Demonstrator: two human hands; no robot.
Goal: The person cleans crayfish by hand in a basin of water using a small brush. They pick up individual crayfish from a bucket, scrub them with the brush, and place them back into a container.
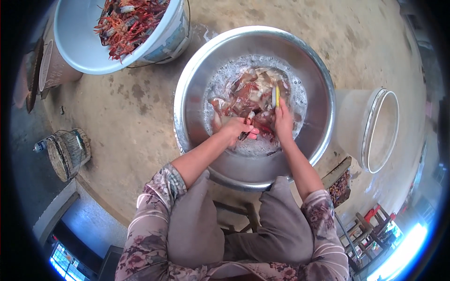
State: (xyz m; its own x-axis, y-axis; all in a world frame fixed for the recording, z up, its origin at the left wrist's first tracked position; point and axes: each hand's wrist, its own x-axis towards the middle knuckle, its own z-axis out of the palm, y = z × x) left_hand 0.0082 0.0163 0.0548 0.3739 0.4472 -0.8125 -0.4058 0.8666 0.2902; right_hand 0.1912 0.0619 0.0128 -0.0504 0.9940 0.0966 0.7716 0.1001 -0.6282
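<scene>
Between my knees stands a wide steel basin (255, 176) of foamy water, with reddish-brown crayfish (251, 91) heaped in the middle. Over its near left part my left hand (238, 129) is closed around a crayfish (243, 136), partly hidden by the fingers. To its right, my right hand (283, 122) grips a slim yellow-and-white brush (276, 96), its head end pointing away from me. The right hand is slightly blurred, and its fingertips are partly turned out of sight. A small gap separates the brush from the held crayfish.
At the far left, a light-blue basin (77, 49) holding red crayfish rests by a bucket (176, 44). A white bucket (358, 124) lies tipped on the right. A stained bucket (70, 152) is at left, and a wooden scoop-like box (340, 182) with small bits sits near right.
</scene>
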